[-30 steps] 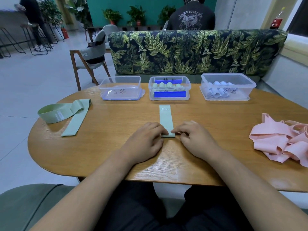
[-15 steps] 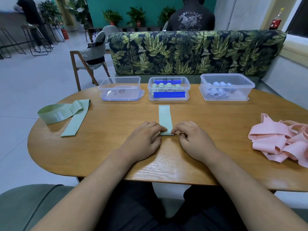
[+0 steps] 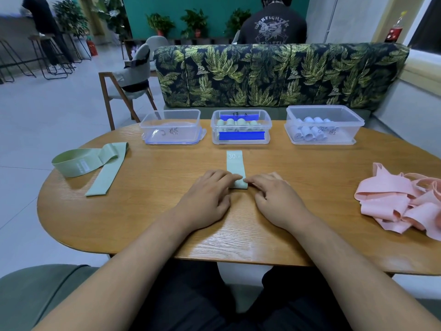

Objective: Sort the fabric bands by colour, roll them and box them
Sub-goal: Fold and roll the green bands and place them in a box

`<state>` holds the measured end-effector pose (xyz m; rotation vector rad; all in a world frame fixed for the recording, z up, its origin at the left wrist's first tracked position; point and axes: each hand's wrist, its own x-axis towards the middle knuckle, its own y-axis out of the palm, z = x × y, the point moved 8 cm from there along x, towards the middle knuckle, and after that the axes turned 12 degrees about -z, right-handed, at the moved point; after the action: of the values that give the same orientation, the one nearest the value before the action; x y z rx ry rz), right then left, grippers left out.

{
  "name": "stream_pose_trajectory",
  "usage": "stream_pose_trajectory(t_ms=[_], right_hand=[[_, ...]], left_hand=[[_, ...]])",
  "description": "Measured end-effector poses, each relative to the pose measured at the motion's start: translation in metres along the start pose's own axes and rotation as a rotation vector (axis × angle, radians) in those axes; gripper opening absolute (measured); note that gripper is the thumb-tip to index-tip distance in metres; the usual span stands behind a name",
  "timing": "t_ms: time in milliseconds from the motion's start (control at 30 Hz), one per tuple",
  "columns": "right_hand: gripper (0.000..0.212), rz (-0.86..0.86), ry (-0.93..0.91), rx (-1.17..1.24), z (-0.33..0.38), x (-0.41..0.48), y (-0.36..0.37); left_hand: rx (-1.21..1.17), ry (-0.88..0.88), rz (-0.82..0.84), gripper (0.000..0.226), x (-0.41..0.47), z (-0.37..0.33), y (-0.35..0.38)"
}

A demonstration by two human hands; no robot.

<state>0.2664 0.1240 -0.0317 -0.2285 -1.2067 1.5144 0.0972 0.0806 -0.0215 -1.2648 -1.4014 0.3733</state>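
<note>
Both bare forearms (image 3: 148, 254) reach forward, palms down; left hand (image 3: 210, 197) and right hand (image 3: 274, 199) sit side by side, curled fingertips pinching the green band's (image 3: 235, 167) near end.

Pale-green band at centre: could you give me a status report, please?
Left hand, right hand pinch near end of flat pale-green fabric band; partly rolled. Nothing in the way.

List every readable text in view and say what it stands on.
"30 LB": on the middle green band.
Handwriting on the left box, middle box and right box: too blurred to read.
Print on the looped green band and the dark shirt: unreadable.
</note>
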Motion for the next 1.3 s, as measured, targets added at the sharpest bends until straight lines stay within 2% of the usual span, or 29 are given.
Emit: stream_pose_trajectory(t_ms=[200,300,400,700,933,1167,1300], right_hand=[[0.055,-0.026,0.045,0.041,-0.001,0.001,-0.005],[0.049,-0.070,0.093,0.075,-0.006,0.000,-0.011],[0.044,-0.072,0.063,0.079,-0.003,0.001,-0.011],[0.041,0.049,-0.076,0.085,-0.006,0.035,-0.008],[0.037,0.102,0.016,0.259,-0.022,0.082,-0.011],[0.023,0.134,-0.128,0.364,-0.020,0.086,0.005],[0.026,0.114,-0.169,0.356,-0.024,0.087,0.007]], left_hand=[[0.034,-0.002,-0.010,0.041,0.000,-0.001,0.000],[0.039,0.004,0.005,0.041,0.003,0.000,-0.001],[0.054,0.018,0.017,0.041,0.009,0.003,-0.003],[0.092,0.055,0.063,0.039,0.032,0.017,0.003],[0.120,0.119,0.097,0.048,0.055,0.033,0.011],[0.137,0.235,0.039,0.043,0.068,0.041,0.015],[0.096,0.236,0.045,0.043,0.069,0.041,0.016]])
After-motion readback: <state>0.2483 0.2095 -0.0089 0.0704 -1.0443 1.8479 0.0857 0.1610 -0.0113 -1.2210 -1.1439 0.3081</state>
